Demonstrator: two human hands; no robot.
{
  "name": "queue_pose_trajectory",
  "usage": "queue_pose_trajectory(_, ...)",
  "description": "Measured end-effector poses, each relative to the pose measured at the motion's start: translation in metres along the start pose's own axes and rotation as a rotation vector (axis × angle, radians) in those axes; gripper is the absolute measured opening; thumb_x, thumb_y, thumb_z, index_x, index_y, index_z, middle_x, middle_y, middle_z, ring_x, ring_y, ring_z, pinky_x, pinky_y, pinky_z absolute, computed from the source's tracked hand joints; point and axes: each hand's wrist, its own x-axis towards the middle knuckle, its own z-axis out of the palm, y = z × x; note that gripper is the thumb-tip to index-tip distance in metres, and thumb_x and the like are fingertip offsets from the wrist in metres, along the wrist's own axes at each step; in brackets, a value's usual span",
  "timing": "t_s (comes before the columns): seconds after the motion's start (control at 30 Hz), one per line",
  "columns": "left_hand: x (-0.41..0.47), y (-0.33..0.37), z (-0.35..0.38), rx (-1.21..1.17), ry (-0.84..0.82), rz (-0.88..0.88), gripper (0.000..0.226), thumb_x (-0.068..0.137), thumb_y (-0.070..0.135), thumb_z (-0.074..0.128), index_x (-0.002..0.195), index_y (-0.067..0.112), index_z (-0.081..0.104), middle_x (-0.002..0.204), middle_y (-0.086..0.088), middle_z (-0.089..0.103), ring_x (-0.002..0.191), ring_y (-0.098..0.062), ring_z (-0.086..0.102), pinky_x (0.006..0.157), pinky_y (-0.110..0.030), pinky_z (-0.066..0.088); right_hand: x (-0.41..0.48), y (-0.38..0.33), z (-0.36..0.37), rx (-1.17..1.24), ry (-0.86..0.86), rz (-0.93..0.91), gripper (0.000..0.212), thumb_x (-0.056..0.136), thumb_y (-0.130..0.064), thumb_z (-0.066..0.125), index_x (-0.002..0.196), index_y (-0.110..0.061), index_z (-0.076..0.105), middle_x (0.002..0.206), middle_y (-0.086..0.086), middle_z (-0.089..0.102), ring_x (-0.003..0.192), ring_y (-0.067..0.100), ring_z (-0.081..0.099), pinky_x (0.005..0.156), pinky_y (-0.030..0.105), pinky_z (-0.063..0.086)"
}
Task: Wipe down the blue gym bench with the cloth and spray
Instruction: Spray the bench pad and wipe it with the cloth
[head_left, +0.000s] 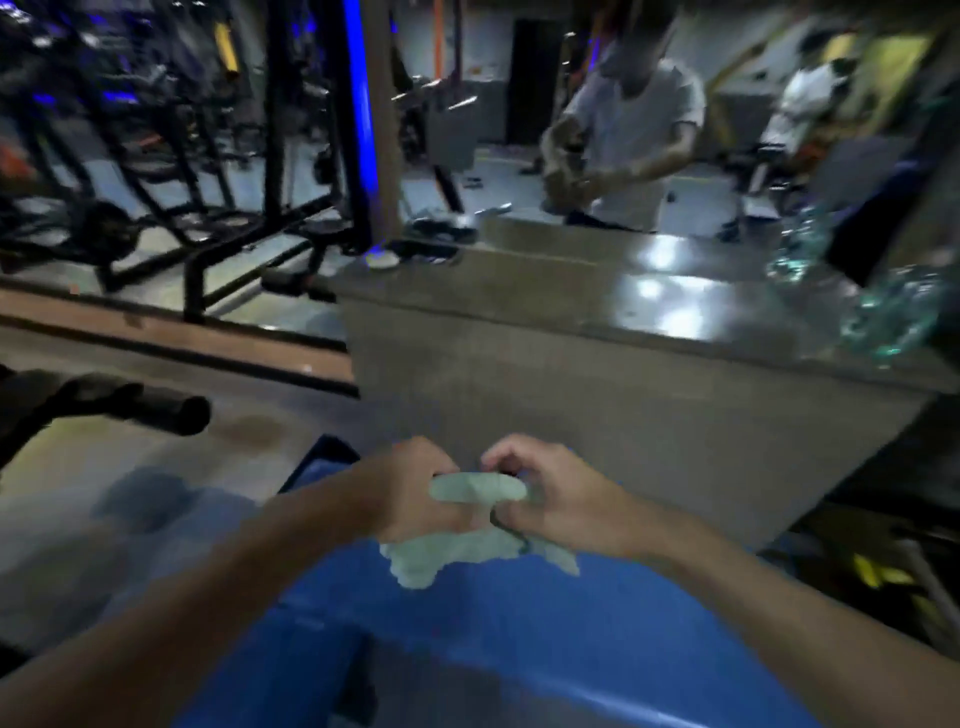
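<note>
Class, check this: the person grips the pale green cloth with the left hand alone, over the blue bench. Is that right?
No. In the head view both the left hand and the right hand grip the pale green cloth over the blue bench.

Over bench (519, 649): cloth (470, 525), between left hand (415, 493) and right hand (563, 501). Behind bench: counter (571, 405). On counter, far right: bottles (893, 317). Left of counter, far back: racks (280, 130).

The bench (519, 639) was bright blue, the cloth (447, 556) pale green, the counter (571, 395) grey, the racks (208, 171) black.
</note>
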Motion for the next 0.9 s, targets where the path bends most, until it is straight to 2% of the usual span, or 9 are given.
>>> queue_pose_trajectory(0.07, 0.039, 0.035, -0.014, 0.002, 0.003, 0.052, 0.029, 0.082, 0.04, 0.074, 0.074, 0.014, 0.066, 0.068, 0.0, 0.067, 0.057, -0.008, 0.06, 0.053, -0.027, 0.046, -0.006, 0.009, -0.048, 0.06, 0.063, 0.051, 0.033, 0.082, 0.0, 0.067, 0.11, -0.015, 0.058, 0.103, 0.008, 0.064, 0.09, 0.014, 0.061, 0.085, 0.03, 0.05)
queue_pose_trajectory(0.17, 0.09, 0.081, -0.028, -0.036, 0.114, 0.162, 0.022, 0.08, 0.03, 0.069, 0.073, 0.01, 0.063, 0.07, -0.006, 0.067, 0.063, -0.02, 0.063, 0.054, -0.033, 0.044, -0.008, 0.031, -0.109, 0.047, 0.231, 0.122, 0.035, 0.085, -0.005, 0.07, 0.116, -0.016, 0.057, 0.106, 0.004, 0.064, 0.087, 0.004, 0.058, 0.077, 0.012, 0.046)
queue_pose_trajectory(0.3, 0.153, 0.126, -0.037, -0.039, 0.218, 0.23, 0.014, 0.082, 0.021, 0.067, 0.079, 0.012, 0.057, 0.074, -0.002, 0.063, 0.067, -0.016, 0.059, 0.056, -0.035, 0.041, -0.008, 0.073, -0.178, 0.053, 0.525, 0.314, 0.032, 0.09, 0.001, 0.063, 0.121, -0.003, 0.058, 0.096, -0.001, 0.063, 0.082, 0.008, 0.058, 0.069, 0.008, 0.045)
queue_pose_trajectory(0.37, 0.186, 0.143, -0.039, -0.034, 0.238, 0.267, 0.02, 0.08, 0.023, 0.067, 0.081, 0.014, 0.05, 0.074, 0.001, 0.056, 0.066, -0.014, 0.052, 0.057, -0.033, 0.036, -0.011, 0.099, -0.211, 0.011, 0.771, 0.421, 0.026, 0.092, -0.003, 0.061, 0.118, -0.006, 0.058, 0.094, 0.003, 0.062, 0.082, 0.014, 0.058, 0.065, 0.013, 0.044)
queue_pose_trajectory(0.5, 0.257, 0.181, -0.036, -0.203, 0.216, 0.337, 0.021, 0.083, 0.024, 0.064, 0.084, 0.014, 0.046, 0.077, 0.001, 0.053, 0.068, -0.015, 0.049, 0.058, -0.034, 0.035, -0.018, 0.16, -0.276, -0.081, 1.196, 0.643, 0.03, 0.089, -0.021, 0.067, 0.114, -0.009, 0.053, 0.098, 0.007, 0.055, 0.095, 0.027, 0.057, 0.083, 0.038, 0.047)
queue_pose_trajectory(0.63, 0.315, 0.222, -0.022, -0.293, 0.147, 0.378, 0.018, 0.09, 0.029, 0.06, 0.084, 0.019, 0.046, 0.082, 0.002, 0.055, 0.071, -0.012, 0.054, 0.058, -0.031, 0.036, -0.012, 0.196, -0.327, -0.157, 1.295, 0.825, 0.063, 0.085, -0.035, 0.072, 0.132, -0.005, 0.043, 0.133, 0.016, 0.043, 0.124, 0.033, 0.042, 0.104, 0.049, 0.038)
queue_pose_trajectory(0.77, 0.347, 0.251, -0.001, -0.324, 0.076, 0.418, 0.024, 0.092, 0.028, 0.06, 0.078, 0.032, 0.04, 0.077, 0.01, 0.05, 0.065, -0.004, 0.05, 0.053, -0.025, 0.032, -0.004, 0.225, -0.362, -0.094, 1.369, 0.752, 0.084, 0.078, -0.044, 0.078, 0.141, -0.007, 0.038, 0.137, 0.011, 0.047, 0.124, 0.03, 0.048, 0.101, 0.049, 0.043)
queue_pose_trajectory(0.83, 0.354, 0.26, 0.009, -0.31, 0.063, 0.445, 0.023, 0.092, 0.025, 0.06, 0.077, 0.028, 0.042, 0.073, 0.008, 0.049, 0.062, -0.006, 0.048, 0.052, -0.024, 0.032, 0.001, 0.233, -0.372, -0.022, 1.371, 0.722, 0.072, 0.08, -0.044, 0.078, 0.136, -0.013, 0.044, 0.127, 0.002, 0.053, 0.112, 0.021, 0.054, 0.093, 0.039, 0.046)
queue_pose_trajectory(0.9, 0.358, 0.265, 0.018, -0.3, 0.075, 0.446, 0.022, 0.09, 0.024, 0.06, 0.076, 0.02, 0.044, 0.07, 0.005, 0.049, 0.061, -0.011, 0.048, 0.052, -0.026, 0.032, 0.004, 0.24, -0.38, -0.069, 1.36, 0.703, 0.051, 0.081, -0.048, 0.075, 0.12, -0.025, 0.051, 0.117, -0.003, 0.057, 0.111, 0.021, 0.054, 0.098, 0.041, 0.044)
